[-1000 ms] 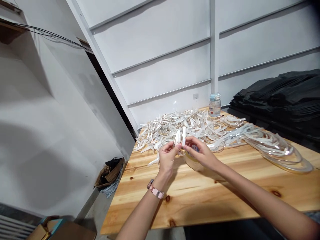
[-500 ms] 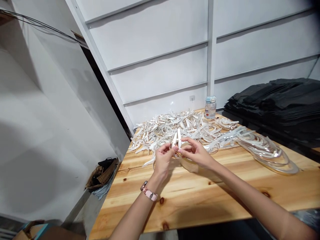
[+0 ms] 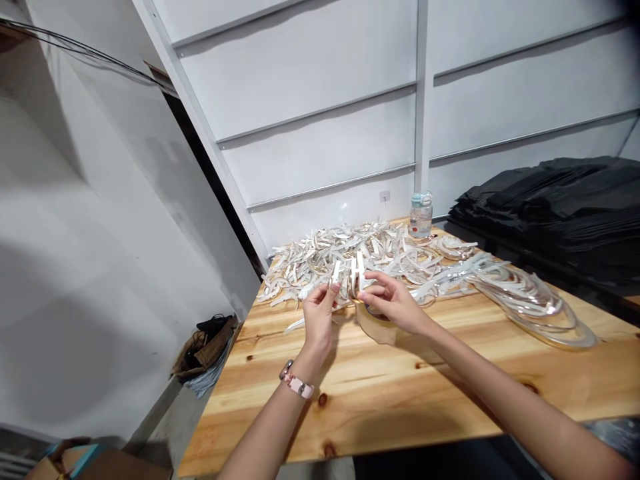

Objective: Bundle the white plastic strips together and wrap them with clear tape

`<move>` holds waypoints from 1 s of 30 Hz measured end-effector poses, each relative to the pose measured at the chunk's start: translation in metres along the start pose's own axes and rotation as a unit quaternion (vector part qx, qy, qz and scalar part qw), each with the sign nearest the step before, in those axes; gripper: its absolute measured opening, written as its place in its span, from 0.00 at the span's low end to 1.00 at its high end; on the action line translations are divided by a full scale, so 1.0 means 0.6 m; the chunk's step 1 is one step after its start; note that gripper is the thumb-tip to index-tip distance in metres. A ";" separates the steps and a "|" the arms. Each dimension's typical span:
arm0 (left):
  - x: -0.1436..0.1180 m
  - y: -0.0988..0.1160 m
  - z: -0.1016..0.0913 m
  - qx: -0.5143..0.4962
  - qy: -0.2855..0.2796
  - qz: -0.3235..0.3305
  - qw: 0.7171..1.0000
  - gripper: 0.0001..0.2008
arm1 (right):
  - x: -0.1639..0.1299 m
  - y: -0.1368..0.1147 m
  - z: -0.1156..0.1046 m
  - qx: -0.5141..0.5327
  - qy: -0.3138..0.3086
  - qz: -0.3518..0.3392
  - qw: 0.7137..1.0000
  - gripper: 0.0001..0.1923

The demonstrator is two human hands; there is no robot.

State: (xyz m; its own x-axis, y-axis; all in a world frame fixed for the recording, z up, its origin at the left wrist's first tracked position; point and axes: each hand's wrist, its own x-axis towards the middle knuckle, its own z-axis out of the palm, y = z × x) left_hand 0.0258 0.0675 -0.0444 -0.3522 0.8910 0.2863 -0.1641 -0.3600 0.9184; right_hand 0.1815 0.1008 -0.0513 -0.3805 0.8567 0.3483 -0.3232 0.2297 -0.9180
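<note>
My left hand (image 3: 320, 308) is closed, with a white strip (image 3: 336, 272) pinched upright between thumb and fingertips. Just to its right, my right hand (image 3: 393, 303) pinches a few white strips with shiny gold-coloured edges (image 3: 357, 270). A small gap separates the two hands. Under the right hand, a roll of tape (image 3: 377, 328) rests on the wooden table, partly covered by the fingers. Beyond both hands spreads a large heap of similar white and gold strips (image 3: 320, 257).
A bundle of longer looped strips (image 3: 545, 303) lies on the table (image 3: 410, 407) to the right. At the back stands a clear bottle with a blue lid (image 3: 421, 217). Black folded material (image 3: 550, 207) is stacked at far right. A cardboard box (image 3: 205, 350) sits on the floor at left.
My hands were together on the strips and are now slightly apart. The left hand has moved left with one strip, and the tape roll shows more clearly.
</note>
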 end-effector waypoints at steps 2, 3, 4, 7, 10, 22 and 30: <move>-0.004 -0.005 0.000 0.011 -0.035 0.009 0.999 0.15 | 0.001 -0.001 0.002 0.013 -0.006 -0.008 1.000 0.22; -0.006 -0.006 0.000 0.021 -0.051 0.014 0.998 0.15 | 0.002 -0.001 0.002 0.016 -0.010 -0.018 1.000 0.20; -0.008 -0.007 0.000 0.031 -0.062 0.018 0.997 0.15 | 0.003 -0.002 0.002 0.017 -0.014 -0.031 0.999 0.18; -0.009 -0.007 0.000 0.051 -0.069 0.024 0.996 0.14 | 0.005 -0.002 0.001 0.021 -0.024 -0.057 0.998 0.15; -0.006 -0.006 -0.001 0.038 -0.040 0.030 0.998 0.15 | 0.004 -0.001 -0.001 0.045 -0.044 -0.039 0.997 0.15; -0.014 0.005 0.004 0.047 -0.121 0.050 0.990 0.16 | 0.004 0.005 -0.004 0.055 -0.036 -0.026 0.997 0.17; -0.018 0.007 0.010 0.069 -0.112 0.051 0.990 0.12 | 0.001 0.017 -0.007 -0.012 -0.017 -0.010 1.000 0.23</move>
State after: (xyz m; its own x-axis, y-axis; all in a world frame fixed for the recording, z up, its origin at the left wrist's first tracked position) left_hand 0.0341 0.0581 -0.0421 -0.1457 0.8968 0.4177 -0.0050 -0.4229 0.9062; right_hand 0.1813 0.1055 -0.0614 -0.4044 0.8356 0.3719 -0.3101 0.2573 -0.9152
